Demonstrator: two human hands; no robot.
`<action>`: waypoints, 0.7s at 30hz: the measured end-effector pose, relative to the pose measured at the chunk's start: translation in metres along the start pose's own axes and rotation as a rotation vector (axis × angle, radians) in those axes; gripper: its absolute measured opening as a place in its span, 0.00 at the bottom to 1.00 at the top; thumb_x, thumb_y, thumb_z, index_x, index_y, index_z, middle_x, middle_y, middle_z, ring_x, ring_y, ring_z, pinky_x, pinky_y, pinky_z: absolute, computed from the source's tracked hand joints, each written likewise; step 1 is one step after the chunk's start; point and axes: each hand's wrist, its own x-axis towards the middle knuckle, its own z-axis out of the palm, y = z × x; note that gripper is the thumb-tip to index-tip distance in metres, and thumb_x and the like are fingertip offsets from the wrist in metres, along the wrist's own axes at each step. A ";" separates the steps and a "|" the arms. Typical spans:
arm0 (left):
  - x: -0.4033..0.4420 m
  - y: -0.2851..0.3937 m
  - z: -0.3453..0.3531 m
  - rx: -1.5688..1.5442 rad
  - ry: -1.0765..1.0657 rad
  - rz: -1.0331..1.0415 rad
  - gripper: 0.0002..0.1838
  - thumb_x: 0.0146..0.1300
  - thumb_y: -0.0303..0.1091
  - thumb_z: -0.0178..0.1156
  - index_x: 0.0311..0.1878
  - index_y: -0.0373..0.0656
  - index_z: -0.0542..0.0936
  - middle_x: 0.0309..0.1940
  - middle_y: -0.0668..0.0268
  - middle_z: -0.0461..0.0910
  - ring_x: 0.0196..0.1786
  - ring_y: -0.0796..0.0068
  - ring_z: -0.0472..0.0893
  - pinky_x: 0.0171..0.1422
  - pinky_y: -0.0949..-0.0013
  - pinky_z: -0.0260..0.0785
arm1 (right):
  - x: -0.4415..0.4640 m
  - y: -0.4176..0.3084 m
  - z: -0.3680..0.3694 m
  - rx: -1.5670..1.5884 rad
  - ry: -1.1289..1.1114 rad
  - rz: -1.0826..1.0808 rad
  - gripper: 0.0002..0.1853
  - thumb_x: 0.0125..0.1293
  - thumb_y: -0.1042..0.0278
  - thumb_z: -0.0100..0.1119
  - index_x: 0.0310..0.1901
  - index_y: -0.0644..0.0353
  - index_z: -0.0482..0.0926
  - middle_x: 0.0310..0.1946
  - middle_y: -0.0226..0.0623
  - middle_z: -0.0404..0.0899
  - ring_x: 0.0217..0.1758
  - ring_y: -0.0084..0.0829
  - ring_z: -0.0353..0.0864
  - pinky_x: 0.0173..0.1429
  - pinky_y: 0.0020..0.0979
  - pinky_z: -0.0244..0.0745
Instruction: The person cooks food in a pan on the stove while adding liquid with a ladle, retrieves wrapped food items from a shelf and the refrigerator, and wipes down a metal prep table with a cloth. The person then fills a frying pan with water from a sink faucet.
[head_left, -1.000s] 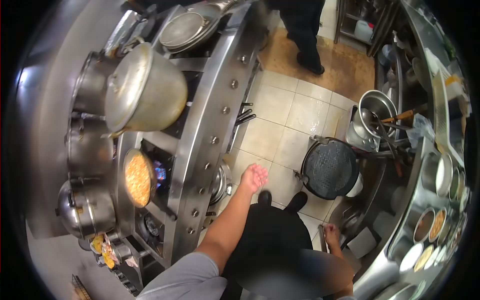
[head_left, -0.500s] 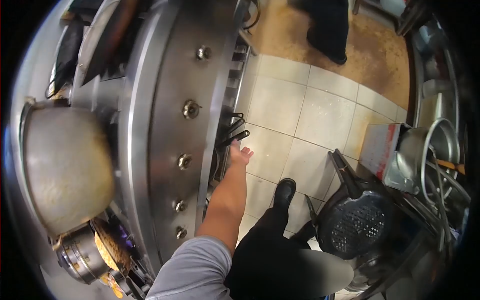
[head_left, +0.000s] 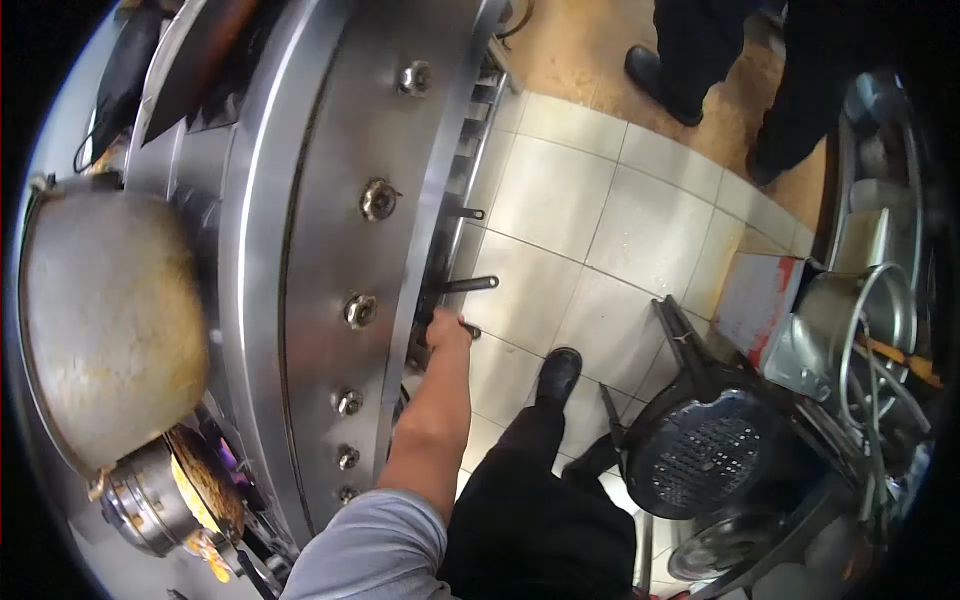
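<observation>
My left hand [head_left: 447,328] is closed around a black pan handle [head_left: 473,331], whose end sticks out past my fingers. The pan itself is hidden under the stove front. Just above my hand, a longer black handle [head_left: 472,285] juts out from the same low shelf, and a shorter handle [head_left: 468,213] pokes out farther up. Beside my arm runs the steel stove front [head_left: 330,230] with its row of knobs [head_left: 361,311]. My right hand is out of view.
A large dented pot [head_left: 115,320] stands on the stove, near a pan of food [head_left: 205,490] over a purple-blue flame. To the right are a black perforated pan [head_left: 705,455], a red-and-grey tin [head_left: 755,305] and a metal bowl [head_left: 865,330]. Another person's legs [head_left: 700,50] are ahead.
My left hand, open beside the handles before, has moved down and left and closed on a handle. The other person's legs have shifted, both now showing.
</observation>
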 end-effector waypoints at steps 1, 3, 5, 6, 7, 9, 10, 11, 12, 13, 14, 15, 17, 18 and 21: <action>-0.028 -0.004 -0.017 0.075 0.064 0.003 0.09 0.57 0.29 0.57 0.39 0.37 0.72 0.28 0.60 0.76 0.19 0.67 0.73 0.21 0.65 0.65 | 0.014 0.004 -0.003 -0.021 -0.003 -0.073 0.13 0.72 0.57 0.49 0.49 0.51 0.79 0.34 0.34 0.82 0.27 0.39 0.78 0.30 0.39 0.74; -0.056 -0.026 -0.059 0.116 -0.029 0.247 0.10 0.55 0.31 0.57 0.36 0.35 0.71 0.24 0.59 0.75 0.19 0.66 0.74 0.21 0.63 0.66 | 0.043 0.010 -0.001 -0.175 -0.043 -0.312 0.14 0.72 0.58 0.49 0.52 0.51 0.79 0.36 0.35 0.83 0.28 0.40 0.79 0.31 0.39 0.74; -0.068 -0.045 -0.108 0.084 -0.136 0.299 0.10 0.53 0.32 0.58 0.32 0.35 0.72 0.23 0.59 0.75 0.18 0.65 0.74 0.22 0.60 0.67 | 0.058 -0.010 0.011 0.126 0.119 -0.482 0.16 0.67 0.57 0.53 0.26 0.58 0.77 0.15 0.28 0.72 0.15 0.24 0.70 0.19 0.33 0.65; -0.081 -0.049 -0.130 0.272 -0.166 0.337 0.11 0.53 0.33 0.60 0.32 0.35 0.72 0.23 0.58 0.76 0.20 0.62 0.76 0.26 0.59 0.69 | 0.050 -0.027 0.011 0.399 -0.008 -0.139 0.12 0.67 0.61 0.56 0.28 0.58 0.78 0.16 0.25 0.71 0.17 0.21 0.68 0.20 0.30 0.65; -0.097 -0.053 -0.153 0.459 -0.199 0.370 0.12 0.52 0.33 0.61 0.31 0.35 0.72 0.23 0.56 0.76 0.22 0.59 0.77 0.29 0.57 0.71 | 0.046 -0.041 0.018 0.299 0.090 -0.090 0.10 0.66 0.62 0.56 0.33 0.61 0.78 0.19 0.25 0.73 0.21 0.22 0.69 0.26 0.28 0.68; -0.133 -0.058 -0.205 0.643 -0.264 0.447 0.12 0.51 0.34 0.61 0.32 0.35 0.73 0.25 0.54 0.77 0.25 0.55 0.79 0.34 0.56 0.72 | 0.028 -0.077 0.019 0.073 0.174 -0.495 0.12 0.68 0.62 0.56 0.37 0.66 0.77 0.23 0.31 0.75 0.28 0.23 0.74 0.34 0.30 0.70; -0.157 -0.054 -0.229 0.845 -0.318 0.540 0.13 0.50 0.35 0.62 0.32 0.35 0.73 0.26 0.52 0.78 0.29 0.50 0.80 0.39 0.55 0.72 | 0.020 -0.101 0.018 -0.038 0.180 -0.633 0.14 0.67 0.60 0.57 0.39 0.65 0.78 0.27 0.38 0.80 0.31 0.30 0.78 0.38 0.31 0.73; -0.183 -0.051 -0.256 0.922 -0.374 0.664 0.15 0.49 0.37 0.63 0.34 0.36 0.74 0.28 0.48 0.80 0.37 0.45 0.80 0.45 0.52 0.71 | 0.001 -0.116 0.006 -0.167 0.148 -0.652 0.16 0.66 0.57 0.57 0.40 0.65 0.78 0.30 0.45 0.81 0.34 0.41 0.80 0.41 0.35 0.74; -0.207 -0.045 -0.280 0.979 -0.464 0.642 0.17 0.49 0.38 0.64 0.36 0.35 0.75 0.30 0.48 0.80 0.38 0.45 0.81 0.45 0.52 0.72 | 0.006 -0.113 0.011 -0.267 0.261 -0.726 0.16 0.66 0.56 0.56 0.39 0.64 0.78 0.31 0.47 0.80 0.38 0.48 0.80 0.43 0.39 0.74; -0.228 -0.042 -0.308 1.043 -0.557 0.617 0.18 0.49 0.39 0.64 0.38 0.35 0.76 0.31 0.47 0.81 0.39 0.44 0.81 0.46 0.52 0.72 | -0.010 -0.129 0.003 -0.376 0.251 -0.682 0.16 0.66 0.55 0.54 0.37 0.63 0.77 0.31 0.48 0.81 0.39 0.49 0.81 0.44 0.41 0.74; -0.243 -0.044 -0.333 1.082 -0.630 0.636 0.20 0.49 0.40 0.64 0.40 0.34 0.76 0.33 0.46 0.81 0.40 0.44 0.81 0.47 0.51 0.72 | -0.017 -0.136 -0.001 -0.293 0.203 -0.740 0.16 0.66 0.55 0.53 0.36 0.62 0.77 0.32 0.49 0.81 0.40 0.48 0.81 0.44 0.40 0.75; -0.259 -0.042 -0.357 1.124 -0.703 0.660 0.22 0.49 0.41 0.64 0.42 0.34 0.77 0.35 0.45 0.81 0.41 0.44 0.81 0.48 0.51 0.72 | -0.019 -0.135 -0.004 -0.190 0.214 -0.917 0.15 0.67 0.56 0.52 0.34 0.62 0.76 0.31 0.47 0.81 0.37 0.47 0.81 0.43 0.40 0.75; -0.309 -0.018 -0.405 1.186 -0.834 0.679 0.24 0.48 0.41 0.65 0.45 0.34 0.77 0.37 0.46 0.82 0.43 0.45 0.81 0.49 0.53 0.73 | 0.025 -0.108 -0.002 -0.312 0.290 -1.056 0.14 0.68 0.58 0.52 0.34 0.62 0.77 0.30 0.42 0.82 0.35 0.42 0.82 0.41 0.37 0.75; -0.327 -0.008 -0.427 1.257 -0.913 0.678 0.23 0.49 0.41 0.64 0.46 0.36 0.77 0.37 0.47 0.82 0.44 0.46 0.81 0.49 0.53 0.73 | -0.004 -0.120 -0.011 -0.206 0.244 -1.026 0.15 0.68 0.58 0.52 0.33 0.62 0.77 0.29 0.42 0.82 0.35 0.40 0.82 0.41 0.36 0.74; -0.360 0.010 -0.486 1.326 -1.039 0.809 0.21 0.49 0.43 0.63 0.44 0.39 0.77 0.38 0.49 0.81 0.44 0.48 0.81 0.49 0.52 0.72 | -0.058 -0.149 -0.025 -0.302 0.247 -1.052 0.17 0.67 0.58 0.52 0.30 0.64 0.78 0.26 0.41 0.82 0.34 0.36 0.82 0.40 0.34 0.74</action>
